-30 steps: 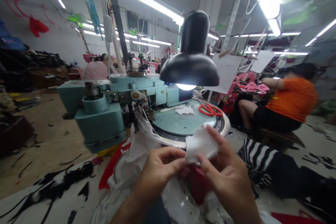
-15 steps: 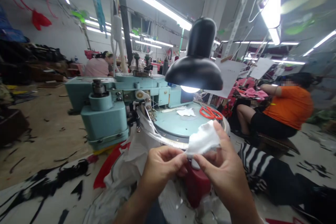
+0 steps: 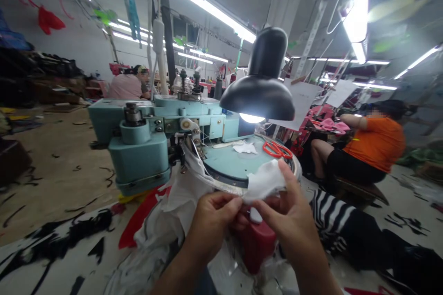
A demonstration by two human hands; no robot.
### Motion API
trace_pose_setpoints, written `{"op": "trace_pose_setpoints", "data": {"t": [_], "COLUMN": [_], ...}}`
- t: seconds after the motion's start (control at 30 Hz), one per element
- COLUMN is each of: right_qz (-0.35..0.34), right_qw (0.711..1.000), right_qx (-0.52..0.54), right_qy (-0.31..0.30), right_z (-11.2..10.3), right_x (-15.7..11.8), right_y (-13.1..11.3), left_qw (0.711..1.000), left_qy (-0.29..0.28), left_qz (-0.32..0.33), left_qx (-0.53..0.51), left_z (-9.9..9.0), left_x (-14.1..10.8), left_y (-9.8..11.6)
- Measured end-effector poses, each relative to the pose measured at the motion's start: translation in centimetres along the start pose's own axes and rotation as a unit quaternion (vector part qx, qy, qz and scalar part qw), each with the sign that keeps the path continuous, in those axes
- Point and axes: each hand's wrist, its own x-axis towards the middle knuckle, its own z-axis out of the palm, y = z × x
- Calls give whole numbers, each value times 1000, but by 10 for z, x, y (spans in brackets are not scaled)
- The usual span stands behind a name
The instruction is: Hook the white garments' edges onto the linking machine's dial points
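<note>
A small piece of white fabric (image 3: pixel 266 179) is held up between both hands at the near rim of a round machine. My left hand (image 3: pixel 216 219) pinches its lower left edge between thumb and fingers. On the other side, my right hand (image 3: pixel 290 214) grips the lower edge with the thumb, while its raised fingers back the cloth. Just beyond lies the pale green round plate (image 3: pixel 224 161) of the linking machine, ringed by a toothed metal dial (image 3: pixel 224 187). More white fabric (image 3: pixel 187 198) hangs from the dial's left side.
Red-handled scissors (image 3: pixel 277 149) and a white scrap (image 3: pixel 245 147) lie on the plate. A black lamp (image 3: pixel 258 97) hangs low above it. The green machine head (image 3: pixel 138 156) stands left. A person in an orange top (image 3: pixel 377 140) sits at right, near striped dark fabric (image 3: pixel 335 214).
The view has shifted slightly. Both hands keep their grip on the white fabric, which has dipped a little and tilted between the fingers.
</note>
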Motion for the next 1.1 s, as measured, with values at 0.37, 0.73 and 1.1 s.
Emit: {"op": "trace_pose_setpoints", "data": {"t": [0.37,0.73,1.1], "right_qz": [-10,4,8], "right_qw": [999,1000,1000], "right_qx": [-10,-6,0], "right_qy": [36,28,24], "right_z": [1,4,-1], "right_x": [6,0,0], "right_y": [4,-3,-3], "left_qw": [998,996,999], "left_qy": [17,35,51], "left_qz": [41,62,18], "left_qx": [50,53,-1], "left_z": [-2,8,15], "left_x": [1,-1,-4], "left_y": [-8,-6,1]}}
